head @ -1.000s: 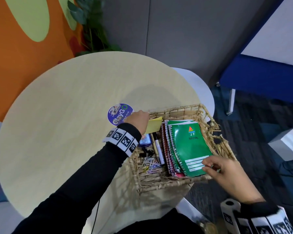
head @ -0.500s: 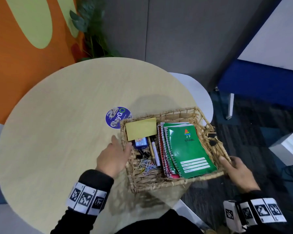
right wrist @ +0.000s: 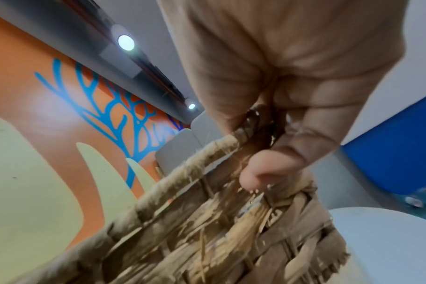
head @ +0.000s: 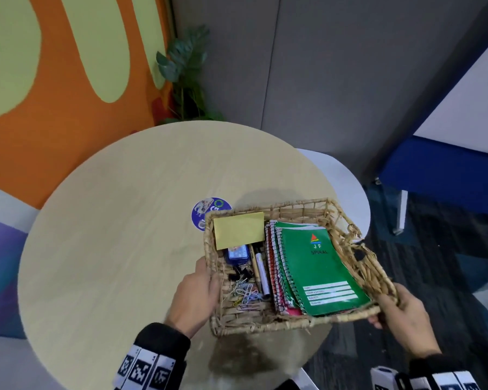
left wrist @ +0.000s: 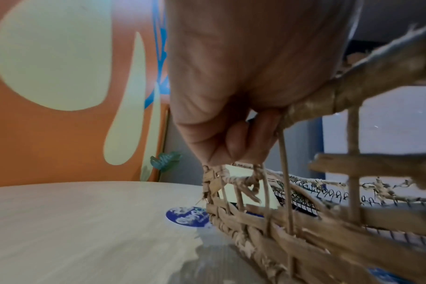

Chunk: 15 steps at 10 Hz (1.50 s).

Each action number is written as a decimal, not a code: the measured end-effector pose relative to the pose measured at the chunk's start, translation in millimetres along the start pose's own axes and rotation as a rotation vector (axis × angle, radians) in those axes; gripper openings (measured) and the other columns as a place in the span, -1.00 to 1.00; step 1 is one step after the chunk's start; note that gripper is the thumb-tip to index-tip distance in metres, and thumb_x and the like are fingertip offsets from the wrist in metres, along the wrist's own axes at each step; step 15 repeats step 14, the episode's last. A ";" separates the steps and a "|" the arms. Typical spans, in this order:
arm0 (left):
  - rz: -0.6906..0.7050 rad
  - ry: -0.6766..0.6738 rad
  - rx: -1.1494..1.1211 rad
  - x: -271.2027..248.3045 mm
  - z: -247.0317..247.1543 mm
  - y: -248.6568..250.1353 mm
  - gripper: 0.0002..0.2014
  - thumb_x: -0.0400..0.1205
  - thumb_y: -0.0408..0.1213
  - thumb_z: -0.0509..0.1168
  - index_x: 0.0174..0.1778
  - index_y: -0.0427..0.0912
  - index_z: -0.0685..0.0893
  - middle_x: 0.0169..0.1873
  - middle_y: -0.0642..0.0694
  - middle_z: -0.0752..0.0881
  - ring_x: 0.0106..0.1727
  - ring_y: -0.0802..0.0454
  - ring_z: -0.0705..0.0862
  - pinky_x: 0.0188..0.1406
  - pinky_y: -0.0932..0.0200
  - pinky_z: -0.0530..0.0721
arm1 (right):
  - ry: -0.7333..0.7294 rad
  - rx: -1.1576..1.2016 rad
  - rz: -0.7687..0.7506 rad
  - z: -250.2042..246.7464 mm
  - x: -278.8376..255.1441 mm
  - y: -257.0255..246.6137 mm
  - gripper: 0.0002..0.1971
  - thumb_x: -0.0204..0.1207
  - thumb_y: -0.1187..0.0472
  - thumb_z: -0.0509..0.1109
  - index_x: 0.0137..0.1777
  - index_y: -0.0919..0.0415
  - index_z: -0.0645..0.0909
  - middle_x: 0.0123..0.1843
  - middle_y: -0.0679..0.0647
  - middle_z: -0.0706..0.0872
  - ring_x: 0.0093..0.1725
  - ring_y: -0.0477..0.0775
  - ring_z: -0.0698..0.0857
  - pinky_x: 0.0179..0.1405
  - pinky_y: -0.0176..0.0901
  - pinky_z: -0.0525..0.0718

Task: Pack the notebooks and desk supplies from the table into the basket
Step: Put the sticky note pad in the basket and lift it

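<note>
A woven straw basket [head: 293,208] is held just above the round table's near right edge, tilted. Inside lie a green spiral notebook [head: 319,266] on top of other notebooks, a yellow sticky pad [head: 238,229], a blue box [head: 238,252], pens [head: 261,273], black binder clips and loose paper clips [head: 247,295]. My left hand [head: 193,298] grips the basket's left rim [left wrist: 311,100], fingers curled under it. My right hand [head: 400,311] grips the right rim [right wrist: 207,159] at the near corner.
The pale wooden round table [head: 124,235] carries a round blue sticker [head: 206,211] just beyond the basket. A white surface [head: 347,190] lies past the table on the right. A blue bench [head: 445,167] stands at the right, a plant [head: 186,68] by the orange wall.
My left hand left the sticky pad in the basket and went to the left rim. My right hand left the notebook for the right rim. Both now grip, and the basket has risen and tilted.
</note>
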<state>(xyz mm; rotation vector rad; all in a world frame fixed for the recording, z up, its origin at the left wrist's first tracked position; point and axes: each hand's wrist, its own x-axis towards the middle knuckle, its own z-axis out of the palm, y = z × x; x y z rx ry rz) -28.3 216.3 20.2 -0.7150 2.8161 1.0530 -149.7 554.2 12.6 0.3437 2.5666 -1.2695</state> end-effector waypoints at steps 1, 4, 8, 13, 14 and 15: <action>-0.024 0.078 -0.076 -9.9 -18.3 -2.7 -0.76 0.73 -0.15 0.04 0.28 -0.11 0.38 -0.42 0.03 0.66 -0.46 0.16 0.59 -0.52 0.37 0.54 | -0.018 0.010 -0.087 3.3 7.8 -34.5 -0.82 0.52 0.40 0.28 -0.14 0.13 0.62 -0.50 0.25 0.77 -0.54 0.18 0.77 -0.37 0.00 0.81; -0.229 0.455 -0.186 -15.9 -97.3 -41.1 -0.66 0.68 -0.14 0.15 0.38 -0.05 0.37 -0.56 0.15 0.59 -0.53 0.28 0.54 -0.49 0.41 0.51 | -0.296 0.034 -0.391 87.3 53.4 -173.4 -0.91 0.49 0.40 0.37 -0.23 0.26 0.59 -0.54 0.29 0.73 -0.56 0.27 0.72 -0.44 0.00 0.73; -0.642 0.798 -0.288 31.7 -157.2 -140.8 -0.66 0.69 -0.23 0.13 0.38 -0.22 0.39 0.12 -0.37 0.74 0.10 -0.38 0.70 -0.19 0.01 0.45 | -0.767 -0.039 -0.589 315.5 98.9 -346.8 -0.84 0.47 0.42 0.36 0.04 0.34 0.53 -0.32 0.19 0.67 -0.43 0.09 0.59 -0.34 -0.03 0.58; -0.808 0.725 -0.403 100.1 -150.9 -207.2 -0.69 0.72 -0.18 0.05 0.28 -0.31 0.37 0.09 -0.48 0.71 -0.08 -0.28 0.66 -0.17 0.04 0.46 | -0.689 -0.496 -0.547 447.7 116.9 -394.1 -0.78 0.56 0.24 0.27 0.15 0.30 0.42 0.05 0.32 0.70 -0.19 0.18 0.62 -0.37 -0.05 0.73; -0.842 0.615 -0.460 89.1 -157.6 -218.4 -0.48 0.70 0.06 -0.09 0.44 -0.23 0.35 0.21 -0.42 0.67 0.14 -0.29 0.67 0.04 0.03 0.55 | -0.605 -0.743 -0.640 431.8 114.5 -415.3 -0.56 0.59 0.04 0.22 0.35 0.29 0.33 0.35 0.34 0.60 0.17 0.28 0.64 0.22 0.09 0.62; -0.842 0.615 -0.460 89.1 -157.6 -218.4 -0.48 0.70 0.06 -0.09 0.44 -0.23 0.35 0.21 -0.42 0.67 0.14 -0.29 0.67 0.04 0.03 0.55 | -0.605 -0.743 -0.640 431.8 114.5 -415.3 -0.56 0.59 0.04 0.22 0.35 0.29 0.33 0.35 0.34 0.60 0.17 0.28 0.64 0.22 0.09 0.62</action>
